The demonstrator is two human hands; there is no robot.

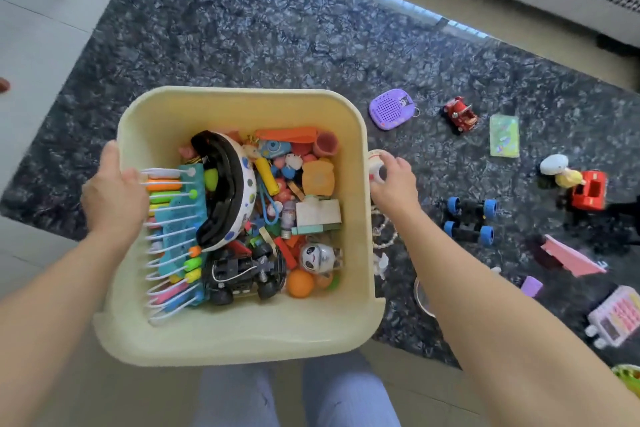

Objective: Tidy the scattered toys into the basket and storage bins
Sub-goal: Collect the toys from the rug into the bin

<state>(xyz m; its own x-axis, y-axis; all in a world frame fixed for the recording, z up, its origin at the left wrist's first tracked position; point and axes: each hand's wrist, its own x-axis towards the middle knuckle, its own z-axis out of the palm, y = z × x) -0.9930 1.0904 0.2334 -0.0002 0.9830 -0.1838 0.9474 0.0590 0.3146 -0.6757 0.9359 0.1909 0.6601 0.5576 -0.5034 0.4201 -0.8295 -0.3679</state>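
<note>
The bin (356,184) at centre is half full; the left hand (116,196) clamps its rim, the right hand (394,184) clasps a small white toy (375,163). Cars (469,220) and more lie scattered at right.

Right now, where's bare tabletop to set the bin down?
The free patch is the dark table beyond the yellow bin, stretching to its far edge and left corner. Right of the bin it is crowded: purple speaker, red car, blue-wheeled car, pink register. The right hand holds a small white toy.
</note>
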